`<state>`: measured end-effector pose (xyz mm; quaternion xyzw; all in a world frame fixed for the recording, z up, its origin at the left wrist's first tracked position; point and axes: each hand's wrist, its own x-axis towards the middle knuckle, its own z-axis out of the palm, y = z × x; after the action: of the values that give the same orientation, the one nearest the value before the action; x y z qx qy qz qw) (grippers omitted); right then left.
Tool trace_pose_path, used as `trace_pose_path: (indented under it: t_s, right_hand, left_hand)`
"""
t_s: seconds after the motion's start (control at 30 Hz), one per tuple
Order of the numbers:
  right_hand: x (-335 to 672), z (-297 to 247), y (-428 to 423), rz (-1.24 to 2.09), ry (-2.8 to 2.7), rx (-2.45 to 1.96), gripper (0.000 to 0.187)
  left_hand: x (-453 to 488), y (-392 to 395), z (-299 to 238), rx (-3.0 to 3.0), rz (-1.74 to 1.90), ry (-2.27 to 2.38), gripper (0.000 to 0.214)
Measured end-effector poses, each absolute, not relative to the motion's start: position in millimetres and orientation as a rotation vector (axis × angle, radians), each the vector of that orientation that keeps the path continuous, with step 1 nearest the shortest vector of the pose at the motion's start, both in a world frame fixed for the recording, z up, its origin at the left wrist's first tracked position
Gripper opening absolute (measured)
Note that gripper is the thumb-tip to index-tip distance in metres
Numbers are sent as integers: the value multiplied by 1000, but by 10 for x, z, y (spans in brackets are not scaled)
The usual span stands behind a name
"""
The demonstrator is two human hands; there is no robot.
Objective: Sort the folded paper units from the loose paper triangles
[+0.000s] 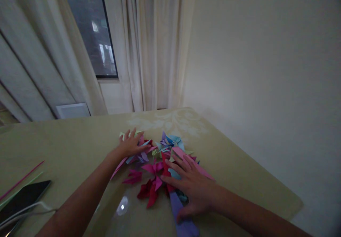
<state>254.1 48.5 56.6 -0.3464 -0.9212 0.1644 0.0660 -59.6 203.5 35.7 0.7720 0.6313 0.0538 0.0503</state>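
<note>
A loose heap of folded-paper pieces (154, 166) in pink, red, blue, purple and pale green lies on the table. My left hand (131, 146) rests on the heap's left side, fingers spread over pink, blue and purple folds. On the right side, my right hand (190, 182) lies with its fingers fanned across a long pink piece (205, 173), a red strip and light blue paper. Its thumb touches a purple folded strip (177, 206) that points toward me. Some paper under both palms is hidden.
At the left stand-in edge of view lie a dark phone (29, 194), a white cable (26, 212), a pink stick (22, 180) and a pale green stick (33, 179). The yellowish table (80, 141) meets a wall (253, 87) at right; curtains (157, 52) hang behind.
</note>
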Motion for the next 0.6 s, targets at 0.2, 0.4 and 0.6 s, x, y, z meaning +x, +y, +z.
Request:
trace_pose_path:
  t_s: [0.2, 0.4, 0.6]
  right_hand:
    - [2698, 267, 923, 368, -2540, -1414, 121]
    - [2580, 200, 1526, 476, -2329, -1493, 111]
    - [2053, 221, 1615, 638, -2107, -1400, 91]
  left_hand:
    - [-659, 1753, 427, 2469, 149, 1327, 79]
    - [-871, 1071, 581, 2331, 300, 1231, 88]
    - [-1428, 459, 546, 2341, 521, 1651, 94]
